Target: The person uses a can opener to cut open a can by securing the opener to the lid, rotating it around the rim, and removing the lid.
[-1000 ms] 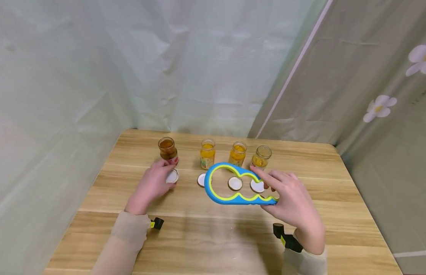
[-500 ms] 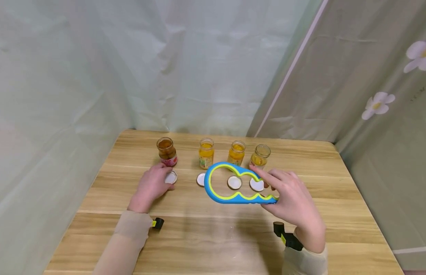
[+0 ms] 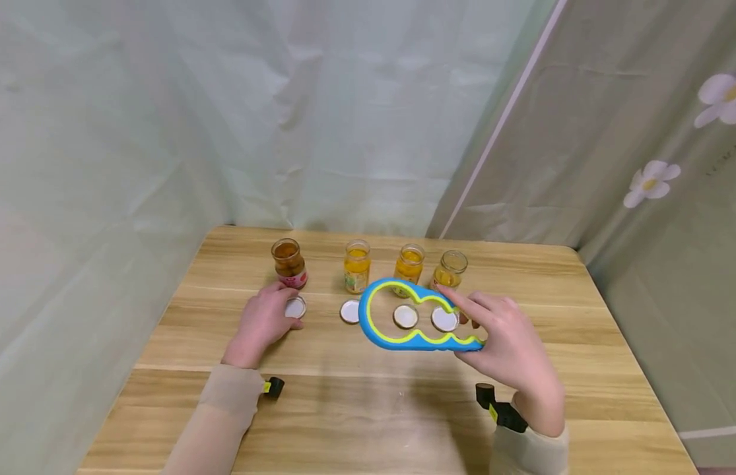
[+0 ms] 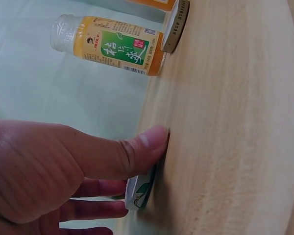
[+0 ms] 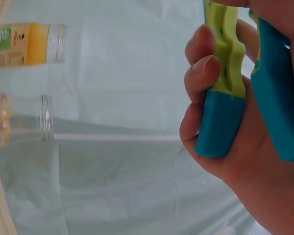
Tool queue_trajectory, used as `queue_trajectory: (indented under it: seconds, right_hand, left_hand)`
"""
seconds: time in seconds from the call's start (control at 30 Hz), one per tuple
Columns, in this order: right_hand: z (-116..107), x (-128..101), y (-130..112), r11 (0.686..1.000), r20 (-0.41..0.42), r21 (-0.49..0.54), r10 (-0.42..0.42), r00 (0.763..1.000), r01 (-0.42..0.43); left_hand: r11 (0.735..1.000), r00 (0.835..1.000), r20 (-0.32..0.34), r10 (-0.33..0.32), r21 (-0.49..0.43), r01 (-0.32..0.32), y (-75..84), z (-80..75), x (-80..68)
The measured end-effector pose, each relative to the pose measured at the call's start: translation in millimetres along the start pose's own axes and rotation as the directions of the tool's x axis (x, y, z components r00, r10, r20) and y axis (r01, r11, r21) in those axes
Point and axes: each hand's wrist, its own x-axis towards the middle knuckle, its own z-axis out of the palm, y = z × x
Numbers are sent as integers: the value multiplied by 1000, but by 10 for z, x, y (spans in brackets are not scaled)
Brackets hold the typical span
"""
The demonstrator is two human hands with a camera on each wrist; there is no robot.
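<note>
My right hand [image 3: 507, 346] grips the narrow end of a blue jar opener with a yellow-green inner rim [image 3: 412, 315] and holds it level above the table. In the right wrist view its fingers [image 5: 202, 63] curl round the opener's handle [image 5: 225, 103]. Two white lids [image 3: 406, 316] [image 3: 445, 319] show through the opener's holes. My left hand [image 3: 261, 323] rests on the table with another white lid [image 3: 296, 307] between thumb and fingers. In the left wrist view the thumb [image 4: 137, 147] lies over that lid [image 4: 144, 191].
Open jars stand in a row at the back: a brown one [image 3: 289, 262] and three yellow ones [image 3: 357, 266] [image 3: 408, 264] [image 3: 449, 269]. Another lid [image 3: 350, 311] lies left of the opener. Pale curtains close in the wooden table [image 3: 368, 409] behind and on both sides.
The opener and my right hand have drifted slightly to the right. My left hand stays by the lid.
</note>
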Motion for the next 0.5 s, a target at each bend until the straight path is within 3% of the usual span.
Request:
queue_trajectory:
  seconds: [0.17,0.3,0.4,0.5]
  right_hand:
    - [-185,-189,222,995,-76,13,103,992,-102]
    - [-340,-438,523,953,-79,-35,297,952,-300]
    - [-410,-687,786,873,-9,-93,480,877,-478]
    - [-434,-954,1035,764,95,-179,641,762,-620]
  left_hand:
    - [1000,1000,-13,-6,-7,6,14,-41,-8]
    - [1000,1000,-15,-24,-12,24,5,-117,-14]
    - [999,999,-19,-34,-26,34,-8,-190,-26]
    - [996,998,-19,-54,-66,53,-9,-269,-48]
